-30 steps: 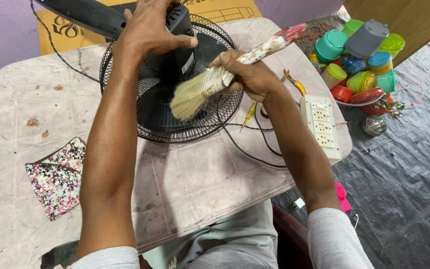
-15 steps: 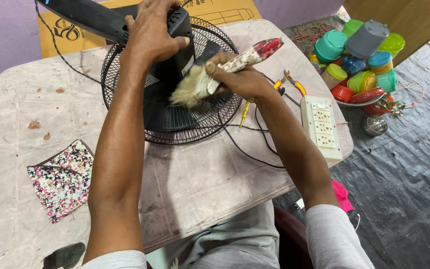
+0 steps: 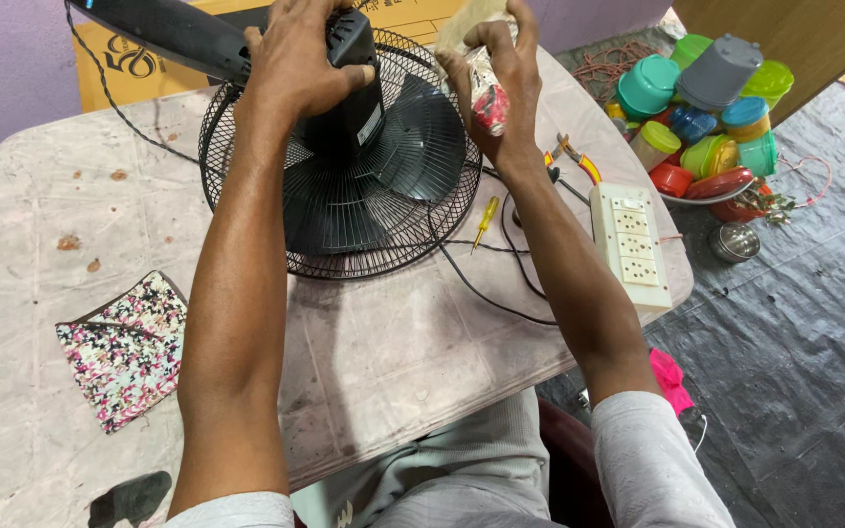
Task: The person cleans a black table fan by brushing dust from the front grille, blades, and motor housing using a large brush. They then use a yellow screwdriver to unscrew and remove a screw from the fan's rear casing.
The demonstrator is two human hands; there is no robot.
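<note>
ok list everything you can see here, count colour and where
fan: 1, black, lying on table centre
paintbrush: 1, pale bristles, red-spattered handle, above fan's far edge
table: 1, stained pale pink
patterned cloth: 1, floral pink and black, table left
screwdriver: 1, yellow, right of fan
pliers: 1, orange handles, by socket board
socket board: 1, white, table right edge
plastic containers: many, green, teal, grey, red, floor right
steel bowl: 1, floor
left hand: grip on fan motor housing
right hand: holding paintbrush
</note>
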